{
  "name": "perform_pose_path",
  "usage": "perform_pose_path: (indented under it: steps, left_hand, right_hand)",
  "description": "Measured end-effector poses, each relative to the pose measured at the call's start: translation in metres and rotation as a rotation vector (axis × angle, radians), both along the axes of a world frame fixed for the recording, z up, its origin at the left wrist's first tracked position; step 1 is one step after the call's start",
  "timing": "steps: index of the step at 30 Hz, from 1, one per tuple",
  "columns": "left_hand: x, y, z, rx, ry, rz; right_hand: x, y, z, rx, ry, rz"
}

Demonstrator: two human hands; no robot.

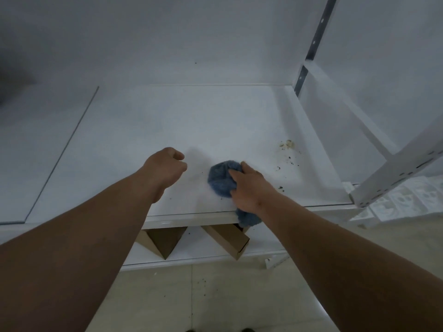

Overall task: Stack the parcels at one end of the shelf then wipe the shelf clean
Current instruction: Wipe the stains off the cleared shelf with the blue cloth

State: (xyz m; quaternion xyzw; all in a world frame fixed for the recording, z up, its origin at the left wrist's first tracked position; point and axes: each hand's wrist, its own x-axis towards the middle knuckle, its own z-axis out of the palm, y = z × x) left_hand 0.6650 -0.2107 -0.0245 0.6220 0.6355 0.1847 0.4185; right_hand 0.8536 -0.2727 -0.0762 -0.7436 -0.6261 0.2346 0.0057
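A white shelf (215, 125) fills the middle of the head view. My right hand (249, 188) grips a bunched blue cloth (221, 179) and holds it down on the shelf near its front edge; a tail of the cloth hangs over that edge. My left hand (165, 167) hovers just left of the cloth with its fingers curled and nothing in it. Crumbs and dark specks (287, 146) lie on the shelf to the right of the cloth. Two brown cardboard parcels (165, 240) (230, 238) sit on the lower shelf below.
A white slotted upright post (393, 168) stands at the shelf's right front corner, and a grey perforated rail (316, 37) runs up the back right. A white wall lies behind. The tiled floor (215, 295) below carries dark specks.
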Motion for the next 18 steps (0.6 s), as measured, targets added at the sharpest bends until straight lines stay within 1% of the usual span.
perform_pose_path:
  steps: [4,7,9,12,13,15,16,18]
  left_hand:
    - [-0.015,0.004,-0.009,0.019,0.020,0.043]
    - [-0.026,0.006,-0.016,0.028,0.063,0.062]
    - [-0.034,0.009,-0.021,0.030,0.102,0.067]
    - [-0.043,0.013,-0.026,0.029,0.128,0.082]
    - [-0.045,0.013,-0.026,0.030,0.129,0.085]
    - [-0.048,0.014,-0.026,0.029,0.138,0.083]
    - [-0.050,0.014,-0.026,0.029,0.144,0.079]
    - [-0.054,0.014,-0.026,0.034,0.150,0.074]
  right_hand:
    - [-0.015,0.023,-0.005,0.016,-0.042,-0.048]
    - [-0.045,0.040,-0.004,0.054,-0.032,0.018]
    - [-0.069,0.047,-0.009,0.057,-0.009,0.149]
    - [-0.093,0.031,-0.014,0.131,-0.014,0.432]
    - [-0.094,0.021,-0.013,0.164,0.013,0.516]
    - [-0.083,0.004,-0.002,0.186,0.068,0.609]
    - [-0.072,0.000,0.003,0.198,0.029,0.619]
    - [-0.044,0.002,0.003,0.250,-0.167,0.507]
